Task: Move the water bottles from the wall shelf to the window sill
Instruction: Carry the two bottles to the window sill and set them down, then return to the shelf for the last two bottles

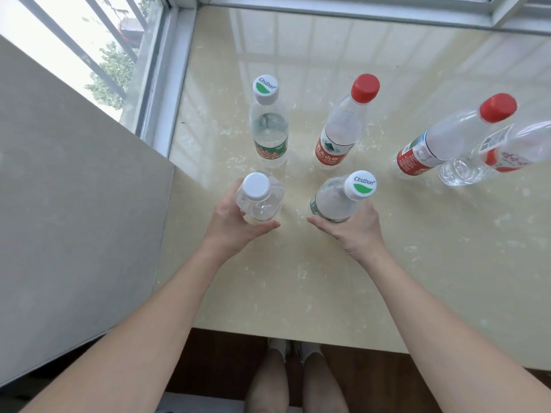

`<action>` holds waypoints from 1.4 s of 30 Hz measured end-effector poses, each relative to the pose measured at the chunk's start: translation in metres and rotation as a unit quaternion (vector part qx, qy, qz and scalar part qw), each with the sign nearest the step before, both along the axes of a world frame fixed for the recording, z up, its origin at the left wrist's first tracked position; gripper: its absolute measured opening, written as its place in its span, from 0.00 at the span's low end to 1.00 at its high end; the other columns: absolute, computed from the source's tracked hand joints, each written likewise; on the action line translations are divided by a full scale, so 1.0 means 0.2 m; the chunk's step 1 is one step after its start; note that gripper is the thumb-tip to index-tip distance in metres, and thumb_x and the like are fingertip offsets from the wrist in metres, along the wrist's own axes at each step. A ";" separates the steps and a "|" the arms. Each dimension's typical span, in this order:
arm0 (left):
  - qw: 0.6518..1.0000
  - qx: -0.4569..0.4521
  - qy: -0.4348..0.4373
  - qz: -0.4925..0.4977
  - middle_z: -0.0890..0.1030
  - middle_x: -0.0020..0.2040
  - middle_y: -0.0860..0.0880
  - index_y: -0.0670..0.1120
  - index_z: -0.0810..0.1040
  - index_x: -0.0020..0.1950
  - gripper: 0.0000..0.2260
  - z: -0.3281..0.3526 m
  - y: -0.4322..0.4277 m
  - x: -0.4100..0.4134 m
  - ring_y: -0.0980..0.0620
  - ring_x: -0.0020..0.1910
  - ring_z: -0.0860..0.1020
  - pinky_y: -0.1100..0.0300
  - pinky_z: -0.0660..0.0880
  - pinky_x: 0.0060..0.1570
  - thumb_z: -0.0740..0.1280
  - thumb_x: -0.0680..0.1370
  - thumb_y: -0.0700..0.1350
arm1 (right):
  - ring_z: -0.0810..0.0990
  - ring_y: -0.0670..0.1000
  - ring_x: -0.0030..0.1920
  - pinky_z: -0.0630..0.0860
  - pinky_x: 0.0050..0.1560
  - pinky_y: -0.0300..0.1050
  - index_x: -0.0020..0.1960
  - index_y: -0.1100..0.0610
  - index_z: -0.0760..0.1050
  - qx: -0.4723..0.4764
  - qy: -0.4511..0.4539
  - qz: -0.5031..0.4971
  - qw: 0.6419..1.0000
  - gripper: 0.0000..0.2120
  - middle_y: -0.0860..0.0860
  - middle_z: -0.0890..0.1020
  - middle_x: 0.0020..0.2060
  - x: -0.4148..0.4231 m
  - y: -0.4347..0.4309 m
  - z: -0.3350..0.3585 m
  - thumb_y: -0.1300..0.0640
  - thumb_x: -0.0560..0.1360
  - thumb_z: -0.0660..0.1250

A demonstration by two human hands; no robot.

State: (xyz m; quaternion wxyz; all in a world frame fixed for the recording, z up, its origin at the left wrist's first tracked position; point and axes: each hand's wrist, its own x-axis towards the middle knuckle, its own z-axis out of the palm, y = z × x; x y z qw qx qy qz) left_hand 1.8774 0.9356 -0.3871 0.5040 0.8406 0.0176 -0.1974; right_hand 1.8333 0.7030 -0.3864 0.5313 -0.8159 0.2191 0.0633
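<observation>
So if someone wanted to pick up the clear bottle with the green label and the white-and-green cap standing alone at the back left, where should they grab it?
Around the clear body above the green label of the back-left green-labelled bottle, coming from the near side. It stands upright and apart from its neighbours, so fingers can likely wrap round it.

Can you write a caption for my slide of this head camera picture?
Left hand and right hand set two water bottles on the window sill beside four others.

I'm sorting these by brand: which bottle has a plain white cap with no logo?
The bottle in the left hand, nearest the grey wall: its plain white cap bears no print. Two other caps show a green Cestbon logo; two are red.
</observation>
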 end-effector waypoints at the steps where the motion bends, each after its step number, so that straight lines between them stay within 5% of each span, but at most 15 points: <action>1: 1.000 0.002 0.001 0.003 0.82 0.56 0.56 0.50 0.76 0.65 0.32 0.00 0.00 0.00 0.60 0.55 0.79 0.78 0.69 0.48 0.82 0.63 0.46 | 0.79 0.43 0.49 0.69 0.47 0.21 0.57 0.49 0.75 0.001 0.003 0.000 1.000 0.29 0.36 0.80 0.47 0.00 0.00 0.00 0.53 0.61 0.85; 5: 0.999 0.027 0.019 0.000 0.81 0.54 0.62 0.53 0.75 0.64 0.33 0.01 0.01 -0.02 0.64 0.54 0.78 0.75 0.70 0.48 0.83 0.62 0.49 | 0.79 0.46 0.56 0.73 0.57 0.36 0.62 0.50 0.74 -0.008 0.030 0.031 0.999 0.35 0.42 0.82 0.54 -0.01 -0.03 -0.01 0.53 0.60 0.85; 8: 0.996 0.087 0.028 -0.021 0.74 0.55 0.71 0.63 0.68 0.63 0.36 0.07 0.05 -0.03 0.64 0.54 0.75 0.68 0.69 0.51 0.83 0.62 0.50 | 0.75 0.49 0.62 0.68 0.57 0.38 0.70 0.51 0.69 -0.073 0.053 0.062 0.994 0.38 0.45 0.77 0.60 -0.04 -0.08 0.04 0.59 0.64 0.81; 13: 0.959 0.244 0.002 -0.141 0.67 0.70 0.57 0.57 0.60 0.75 0.40 0.33 0.14 0.01 0.49 0.66 0.71 0.50 0.73 0.59 0.77 0.68 0.48 | 0.74 0.55 0.64 0.74 0.50 0.47 0.77 0.47 0.62 -0.253 0.071 0.180 0.948 0.40 0.47 0.70 0.70 -0.08 -0.20 0.32 0.61 0.69 0.72; 18: 0.911 0.380 -0.098 -0.124 0.68 0.73 0.53 0.52 0.60 0.77 0.32 0.79 0.12 0.04 0.48 0.69 0.70 0.51 0.73 0.59 0.68 0.75 0.51 | 0.75 0.57 0.63 0.77 0.56 0.52 0.71 0.51 0.71 -0.347 -0.012 0.197 0.917 0.28 0.49 0.76 0.64 -0.05 -0.24 0.73 0.59 0.72 0.69; 23: 0.889 0.370 -0.250 -0.103 0.77 0.66 0.51 0.49 0.70 0.72 0.28 1.24 0.01 0.08 0.47 0.66 0.73 0.50 0.74 0.57 0.70 0.73 0.51 | 0.81 0.59 0.50 0.76 0.54 0.53 0.59 0.55 0.79 -0.431 -0.124 0.160 0.879 0.21 0.53 0.82 0.53 0.04 -0.23 1.17 0.55 0.67 0.75; 28: 0.859 0.362 -0.344 -0.112 0.77 0.66 0.51 0.50 0.71 0.71 0.26 1.64 -0.16 0.06 0.46 0.65 0.74 0.49 0.71 0.60 0.66 0.75 0.55 | 0.78 0.59 0.58 0.73 0.64 0.56 0.63 0.54 0.78 -0.443 -0.174 0.139 0.869 0.21 0.53 0.81 0.58 0.08 -0.19 1.59 0.48 0.72 0.71; 36: 0.820 0.379 -0.412 -0.121 0.75 0.69 0.53 0.52 0.68 0.73 0.28 1.97 -0.35 0.01 0.48 0.67 0.72 0.49 0.69 0.66 0.58 0.75 0.62 | 0.79 0.59 0.57 0.75 0.61 0.55 0.63 0.55 0.79 -0.491 -0.221 0.101 0.836 0.23 0.54 0.82 0.56 0.02 -0.20 1.91 0.46 0.71 0.71; 42: 0.814 0.366 -0.432 -0.126 0.77 0.67 0.53 0.52 0.70 0.73 0.28 2.02 -0.49 -0.05 0.49 0.66 0.73 0.50 0.68 0.65 0.62 0.75 0.62 | 0.79 0.58 0.59 0.75 0.63 0.55 0.64 0.54 0.78 -0.497 -0.204 0.076 0.840 0.24 0.54 0.82 0.57 -0.08 -0.31 1.97 0.45 0.72 0.70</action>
